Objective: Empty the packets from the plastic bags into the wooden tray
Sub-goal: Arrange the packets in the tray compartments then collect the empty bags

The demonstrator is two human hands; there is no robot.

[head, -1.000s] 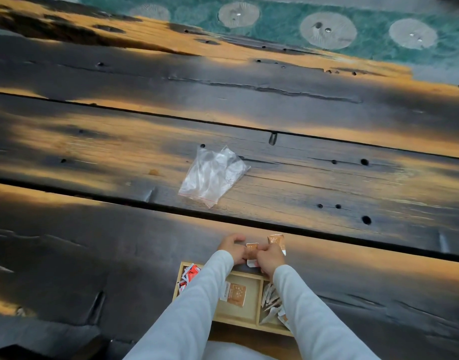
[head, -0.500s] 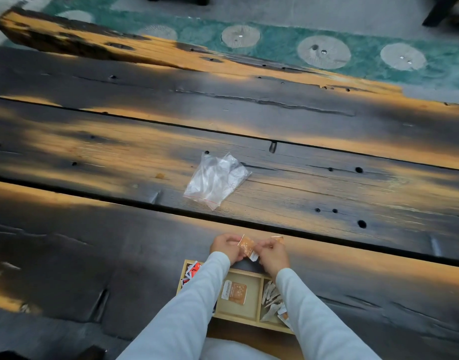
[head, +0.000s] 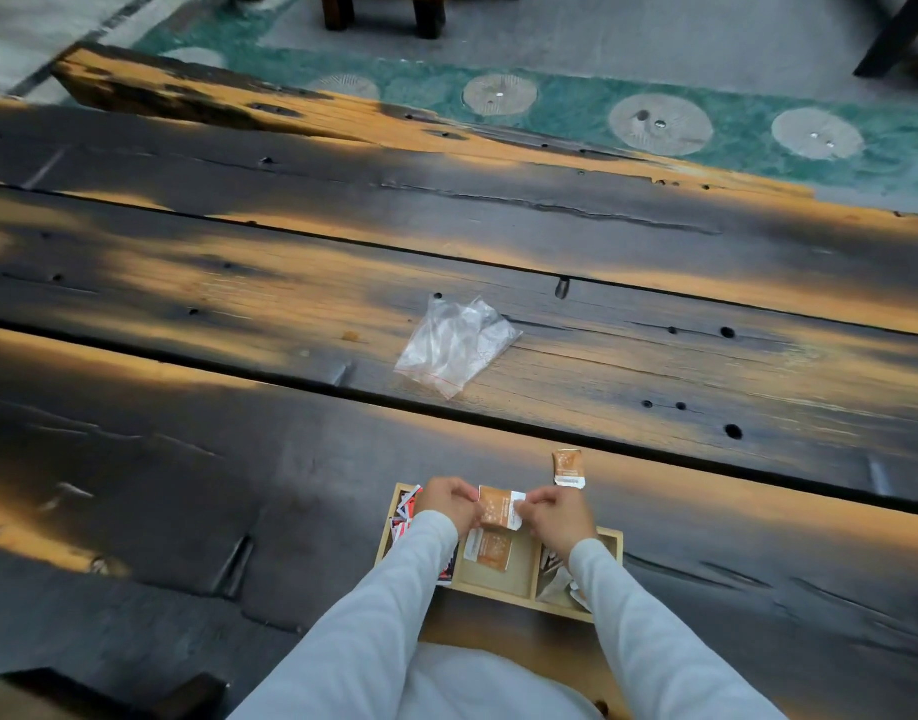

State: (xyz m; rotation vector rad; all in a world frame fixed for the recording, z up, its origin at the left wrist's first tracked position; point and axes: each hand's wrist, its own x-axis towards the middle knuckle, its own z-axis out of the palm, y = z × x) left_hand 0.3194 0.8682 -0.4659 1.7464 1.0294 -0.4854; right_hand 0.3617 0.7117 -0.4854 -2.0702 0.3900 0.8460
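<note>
A light wooden tray (head: 610, 545) with three compartments sits at the near edge of the table. My left hand (head: 446, 501) and my right hand (head: 553, 514) together hold an orange-and-white packet (head: 498, 506) just above the tray's middle compartment. Another orange packet (head: 488, 550) lies flat in that compartment. Red-and-white packets (head: 405, 511) fill the left compartment and pale packets (head: 555, 584) the right. A further orange packet (head: 568, 467) lies on the table behind the tray. Clear plastic bags (head: 454, 345) lie crumpled farther out.
The table (head: 187, 459) is made of dark and orange weathered planks with gaps and holes. Beyond its far edge runs a green floor strip with round discs (head: 659, 124). Dark furniture legs (head: 379, 13) stand at the back.
One orange packet has been set down on the table behind the tray. Both hands have drawn back toward the tray and hold one packet flat over the middle compartment.
</note>
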